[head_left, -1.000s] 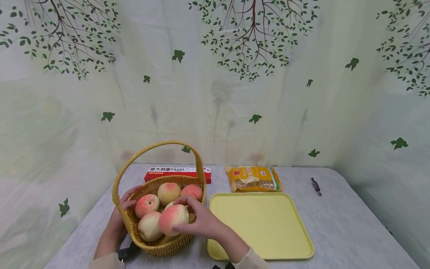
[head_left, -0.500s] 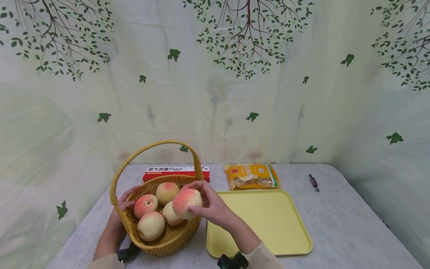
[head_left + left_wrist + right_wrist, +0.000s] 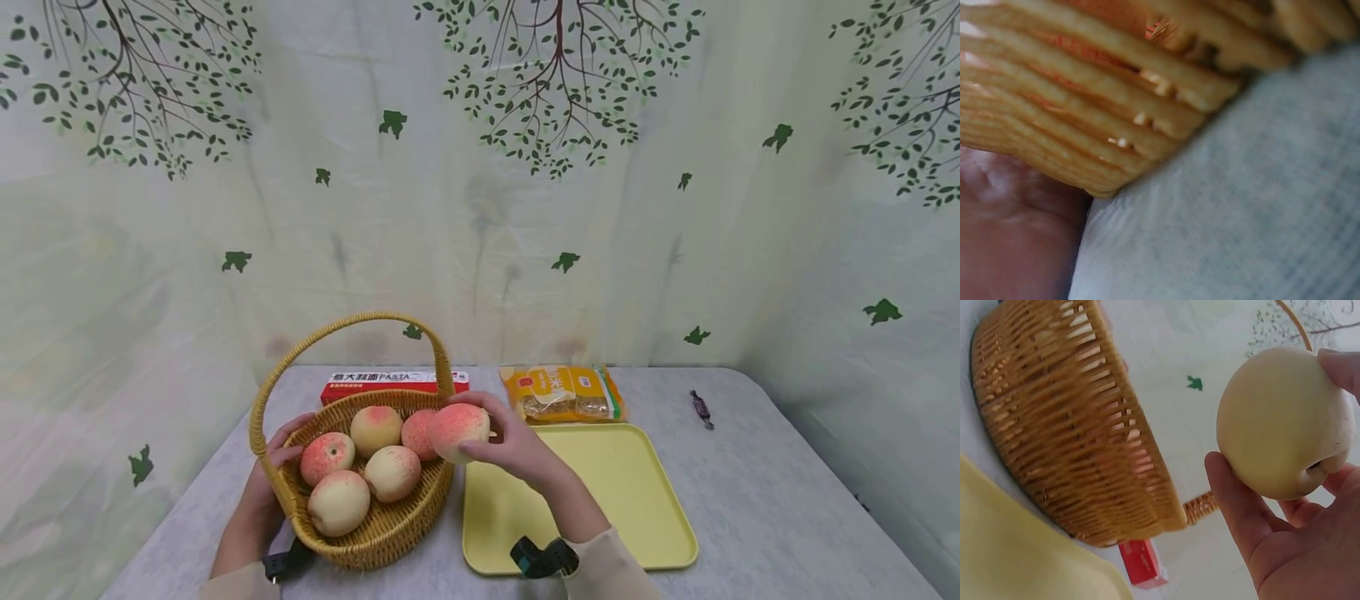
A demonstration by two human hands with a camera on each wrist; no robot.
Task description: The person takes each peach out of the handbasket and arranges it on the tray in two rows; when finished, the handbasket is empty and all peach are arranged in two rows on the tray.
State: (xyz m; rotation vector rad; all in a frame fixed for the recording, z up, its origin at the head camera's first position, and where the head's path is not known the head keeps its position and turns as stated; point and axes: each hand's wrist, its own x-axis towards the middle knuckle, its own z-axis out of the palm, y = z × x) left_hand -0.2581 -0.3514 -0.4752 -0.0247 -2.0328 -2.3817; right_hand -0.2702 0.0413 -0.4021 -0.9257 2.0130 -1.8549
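Note:
My right hand (image 3: pixel 512 437) grips a pink-and-cream peach (image 3: pixel 459 432) at the right rim of the wicker basket (image 3: pixel 408 533). In the right wrist view that peach (image 3: pixel 1282 422) shows its pale side, with thumb and fingers around it. Several other peaches lie inside the basket, among them a pale one (image 3: pixel 339 503) at the front and a red one (image 3: pixel 327 459) at the left. My left hand (image 3: pixel 272 467) holds the basket's left side, its fingers over the rim. Seen from the left wrist, the palm (image 3: pixel 1010 231) lies against the woven wall (image 3: pixel 1085 94).
Right of the basket lies a yellow tray (image 3: pixel 592 500). Behind stand a red-and-white pasta box (image 3: pixel 390 384) and an orange food packet (image 3: pixel 564 394). A small purple wrapped candy (image 3: pixel 702 410) is on the right of the grey table (image 3: pixel 780 500). The basket's tall handle (image 3: pixel 356 319) arches upward.
My right hand has lifted the peach from over the middle of the basket and carried it right, to the right rim. The left hand has stayed on the basket.

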